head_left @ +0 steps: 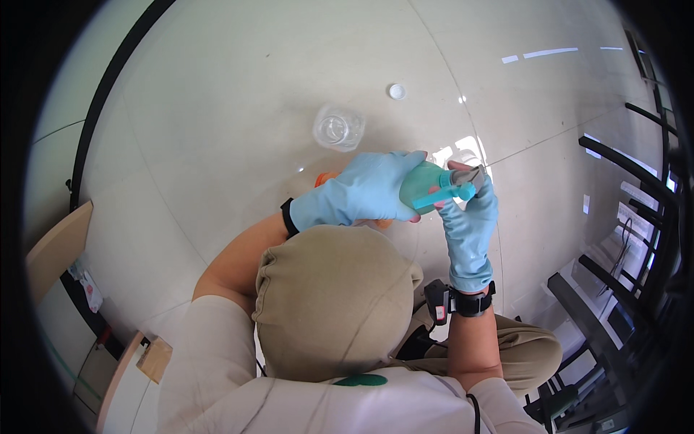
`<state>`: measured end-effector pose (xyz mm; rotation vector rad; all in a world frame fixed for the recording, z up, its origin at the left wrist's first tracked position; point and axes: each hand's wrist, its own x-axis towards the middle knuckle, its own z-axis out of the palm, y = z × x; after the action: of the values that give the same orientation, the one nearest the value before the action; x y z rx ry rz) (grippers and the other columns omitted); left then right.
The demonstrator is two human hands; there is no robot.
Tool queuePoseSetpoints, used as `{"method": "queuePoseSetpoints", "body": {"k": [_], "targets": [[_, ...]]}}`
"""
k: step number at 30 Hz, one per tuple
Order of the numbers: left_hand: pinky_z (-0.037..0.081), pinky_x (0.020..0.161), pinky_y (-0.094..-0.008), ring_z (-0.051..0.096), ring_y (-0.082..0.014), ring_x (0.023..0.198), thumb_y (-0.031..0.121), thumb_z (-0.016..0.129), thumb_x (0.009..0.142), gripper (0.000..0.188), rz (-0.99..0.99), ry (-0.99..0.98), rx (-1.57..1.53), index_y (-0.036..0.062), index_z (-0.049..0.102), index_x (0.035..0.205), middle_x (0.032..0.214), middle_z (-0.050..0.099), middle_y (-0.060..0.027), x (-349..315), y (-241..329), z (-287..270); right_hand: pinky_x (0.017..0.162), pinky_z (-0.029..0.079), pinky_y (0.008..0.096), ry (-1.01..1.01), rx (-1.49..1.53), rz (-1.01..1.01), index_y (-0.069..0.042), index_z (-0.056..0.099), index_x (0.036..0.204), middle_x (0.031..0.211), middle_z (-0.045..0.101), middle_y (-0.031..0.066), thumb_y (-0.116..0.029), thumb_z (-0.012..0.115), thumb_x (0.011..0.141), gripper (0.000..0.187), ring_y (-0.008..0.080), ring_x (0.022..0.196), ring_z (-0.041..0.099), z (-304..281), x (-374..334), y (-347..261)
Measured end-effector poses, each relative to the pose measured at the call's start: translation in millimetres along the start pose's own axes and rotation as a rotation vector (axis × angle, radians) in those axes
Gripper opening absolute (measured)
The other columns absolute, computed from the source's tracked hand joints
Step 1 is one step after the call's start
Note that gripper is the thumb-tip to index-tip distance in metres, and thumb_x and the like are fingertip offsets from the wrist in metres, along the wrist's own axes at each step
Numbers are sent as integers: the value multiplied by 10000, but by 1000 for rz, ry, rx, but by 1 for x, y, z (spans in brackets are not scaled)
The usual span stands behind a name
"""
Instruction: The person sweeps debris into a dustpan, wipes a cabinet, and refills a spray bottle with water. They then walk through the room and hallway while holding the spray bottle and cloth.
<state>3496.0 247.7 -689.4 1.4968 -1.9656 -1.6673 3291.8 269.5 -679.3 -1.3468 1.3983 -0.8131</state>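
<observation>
Both hands wear light blue gloves with bare fingertips. My left hand point(365, 189) is wrapped round the rounded body of a translucent teal spray bottle point(419, 189), which lies tilted with its top toward the right. My right hand point(470, 217) grips the bottle's top end, fingers closed about the grey and teal spray head point(463, 181). A long teal lever sticks out from the head, back along the bottle. Under my left hand and wrist, an orange object point(325, 178) shows only in part, its kind hidden.
On the shiny tiled floor point(275, 94), beyond my left hand, stands a clear plastic container point(338, 128). A small white cap point(397, 91) lies farther off. Dark metal frames point(607, 304) line the right side. At the left are wooden board edges point(61, 246).
</observation>
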Motion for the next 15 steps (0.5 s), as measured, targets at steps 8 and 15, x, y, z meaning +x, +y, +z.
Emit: {"method": "queuePoseSetpoints", "body": {"k": [8,15], "targets": [[524,899,-415,662,-354,1061,441,826,649,927,-19,44,-6,49,487,1417,1252,645,-168,3,12,-1,996,473,340,-106,265,92,-44,585,1313,1365,587,85,-220,761,905,478,174,1189,568,-11,2,-17],[527,899,-409,671,-331,1062,453,846,637,960,13,87,-99,63,479,1434,1229,657,-160,12,20,1,1064,420,387,73,213,-37,-59,493,1421,1342,583,94,-308,880,774,794,203,1208,560,-7,-4,0]]}}
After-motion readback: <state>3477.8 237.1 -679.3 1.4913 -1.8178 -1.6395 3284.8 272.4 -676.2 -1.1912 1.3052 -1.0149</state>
